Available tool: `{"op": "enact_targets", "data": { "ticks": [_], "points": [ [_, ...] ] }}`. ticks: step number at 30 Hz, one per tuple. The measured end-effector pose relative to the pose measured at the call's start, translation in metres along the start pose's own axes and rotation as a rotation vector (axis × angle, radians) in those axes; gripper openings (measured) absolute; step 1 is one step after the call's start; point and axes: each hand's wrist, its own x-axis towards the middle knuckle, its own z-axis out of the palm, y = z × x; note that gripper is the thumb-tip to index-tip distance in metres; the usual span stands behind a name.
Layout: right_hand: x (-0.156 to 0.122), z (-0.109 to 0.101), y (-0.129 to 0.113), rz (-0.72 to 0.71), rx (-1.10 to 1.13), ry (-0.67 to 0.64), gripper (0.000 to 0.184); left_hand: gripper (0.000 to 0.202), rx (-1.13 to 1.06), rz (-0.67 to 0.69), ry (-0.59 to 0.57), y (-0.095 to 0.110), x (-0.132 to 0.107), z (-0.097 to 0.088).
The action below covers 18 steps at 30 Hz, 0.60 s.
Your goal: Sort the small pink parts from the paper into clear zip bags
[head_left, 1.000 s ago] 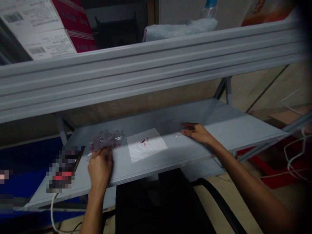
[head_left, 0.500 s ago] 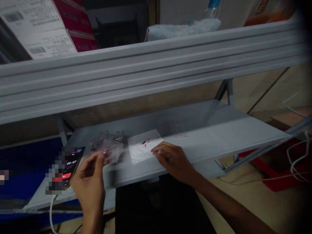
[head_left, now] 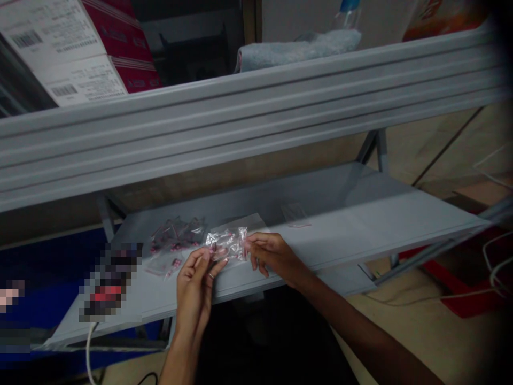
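Both my hands hold a small clear plastic bag (head_left: pixel 227 243) with tiny pink pieces in it, just above the grey lower shelf (head_left: pixel 360 219). My left hand (head_left: pixel 196 283) pinches the bag's left end. My right hand (head_left: pixel 272 256) pinches its right end. Behind the bag lies a white sheet of paper (head_left: pixel 256 222), mostly hidden. A heap of similar clear bags with pink pieces (head_left: pixel 176 235) lies just left of my left hand, with one loose bag (head_left: pixel 164 264) in front of it.
A blurred-out phone (head_left: pixel 110 280) with a white cable lies at the shelf's left. One empty clear bag (head_left: pixel 294 214) rests further back on the right. A thick grey rail (head_left: pixel 256 123) crosses overhead, with boxes and a towel above it. Cables and a red object lie on the floor at right.
My right hand came back from the far right of the shelf to the paper. My left hand lifted a bag from the heap, and both hands now pinch it over the paper.
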Motion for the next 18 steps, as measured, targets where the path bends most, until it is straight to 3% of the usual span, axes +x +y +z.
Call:
{"op": "enact_targets", "data": {
  "ticks": [3,7,9,12,18],
  "points": [
    [0.013,-0.002,-0.009,-0.013,0.025,-0.084,0.035,0.025,0.18,0.111,0.086,-0.002,0.005,-0.007],
    [0.027,0.011,-0.017,0.0,0.079,-0.192,0.038,0.025,0.634,0.488,0.33,0.008,0.0,-0.014],
    [0.032,0.022,-0.016,-0.016,0.097,-0.219,0.039,0.021,0.741,0.47,0.23,0.016,-0.006,-0.014],
    [0.035,0.04,-0.01,-0.068,0.092,-0.27,0.038,0.021,0.766,0.296,-0.057,0.026,-0.01,-0.013],
    [0.033,0.058,-0.01,-0.252,-0.099,-0.335,0.03,0.02,0.802,0.182,-0.253,0.042,-0.005,-0.021]
  ]
}}
